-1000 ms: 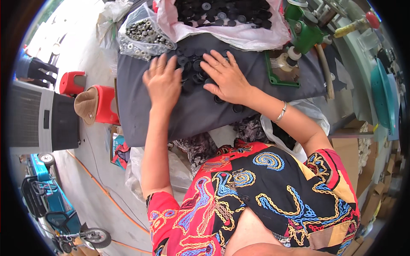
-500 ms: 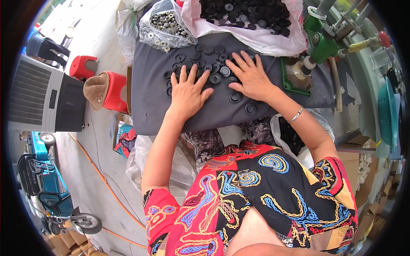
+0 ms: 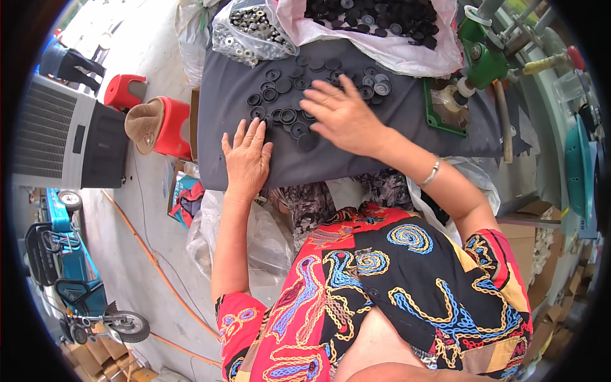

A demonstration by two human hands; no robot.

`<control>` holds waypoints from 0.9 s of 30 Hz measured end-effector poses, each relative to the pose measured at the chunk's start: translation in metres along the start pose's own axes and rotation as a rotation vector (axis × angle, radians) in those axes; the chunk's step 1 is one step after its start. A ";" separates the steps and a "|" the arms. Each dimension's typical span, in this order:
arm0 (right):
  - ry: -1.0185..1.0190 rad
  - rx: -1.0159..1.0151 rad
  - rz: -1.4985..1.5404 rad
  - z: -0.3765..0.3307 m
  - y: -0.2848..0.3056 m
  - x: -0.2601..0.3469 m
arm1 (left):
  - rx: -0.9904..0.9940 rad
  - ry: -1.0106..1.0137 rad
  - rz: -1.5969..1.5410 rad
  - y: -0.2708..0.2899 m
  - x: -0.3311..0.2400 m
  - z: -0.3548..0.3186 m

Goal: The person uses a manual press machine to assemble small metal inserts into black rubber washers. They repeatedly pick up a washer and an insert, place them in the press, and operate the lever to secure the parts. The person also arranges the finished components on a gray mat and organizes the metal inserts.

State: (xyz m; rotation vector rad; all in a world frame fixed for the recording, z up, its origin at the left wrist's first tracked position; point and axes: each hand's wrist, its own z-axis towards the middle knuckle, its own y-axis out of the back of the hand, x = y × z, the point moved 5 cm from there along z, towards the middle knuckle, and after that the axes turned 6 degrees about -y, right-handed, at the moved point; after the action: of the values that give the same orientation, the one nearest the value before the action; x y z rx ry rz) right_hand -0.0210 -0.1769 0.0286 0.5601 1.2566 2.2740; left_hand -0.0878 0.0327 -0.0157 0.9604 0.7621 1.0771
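Many small round black plastic caps [image 3: 287, 116] lie scattered over the dark grey cloth [image 3: 216, 83] on the table. Some show a ringed hollow side, others a flat face. My left hand [image 3: 247, 156] rests flat on the cloth at the left of the caps, fingers stretched, fingertips beside the nearest ones. Over the middle of the spread is my right hand [image 3: 344, 118], slightly blurred, its fingers extended toward the left and hiding some caps. Neither hand holds anything.
Behind the caps stand a clear bag of metal nuts or bushings [image 3: 254, 28] and a white sack [image 3: 375, 54] full of black caps. A green hand press [image 3: 474, 70] stands at the right. Red stools [image 3: 173, 127] and a grey air cooler [image 3: 57, 134] are on the left.
My left hand has moved left and nearer to me. My right hand has swept left across the caps. The caps have shifted and now lie in a changed spread.
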 end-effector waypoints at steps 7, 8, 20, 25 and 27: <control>0.140 0.028 -0.042 0.046 -0.040 0.063 | -0.109 0.023 0.049 0.026 0.002 -0.007; 0.137 0.056 -0.039 0.049 -0.040 0.061 | -0.180 0.003 0.049 0.024 0.001 -0.003; 0.036 0.134 -0.038 0.045 -0.061 0.050 | -0.213 -0.197 0.159 0.019 0.007 0.048; -0.024 0.192 0.037 0.035 -0.059 0.039 | -0.175 -0.159 -0.070 0.020 0.017 0.040; -0.066 0.184 0.089 0.030 -0.057 0.030 | -0.193 -0.067 -0.170 0.030 0.013 0.040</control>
State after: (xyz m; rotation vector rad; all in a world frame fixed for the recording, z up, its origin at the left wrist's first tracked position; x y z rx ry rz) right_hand -0.0164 -0.1133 -0.0017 0.7648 1.4430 2.2049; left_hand -0.0600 0.0399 0.0272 0.7506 0.6598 0.9469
